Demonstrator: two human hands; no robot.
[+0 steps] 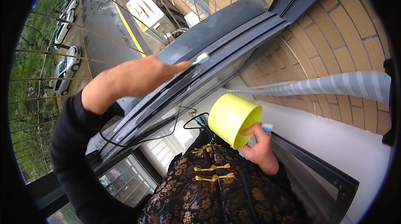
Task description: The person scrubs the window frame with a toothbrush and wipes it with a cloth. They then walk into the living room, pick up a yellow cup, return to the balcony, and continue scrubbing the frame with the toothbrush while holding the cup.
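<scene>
My left hand [134,75] grips a small brush [202,58] with a pale green head and white bristles, perhaps a toothbrush. Its head is at the dark grey window track [230,47]; blur hides whether the bristles touch. White suds and wet streaks mark the rails below it. In front of my torso, my right hand [261,150] holds a yellow-green plastic tub [230,117] by its rim, tilted with the mouth towards me. A grey cloth [251,141] and a blue brush with white bristles [267,127] are also held there, partly hidden by the fingers.
A black cable [150,142] loops across the sill to my front. An open window sash [316,158] stands at right, below a spiral-wrapped pipe [329,85] along the brick wall [313,50]. Wire bars [94,31] cross the opening; outside stands an air-conditioner unit [147,12].
</scene>
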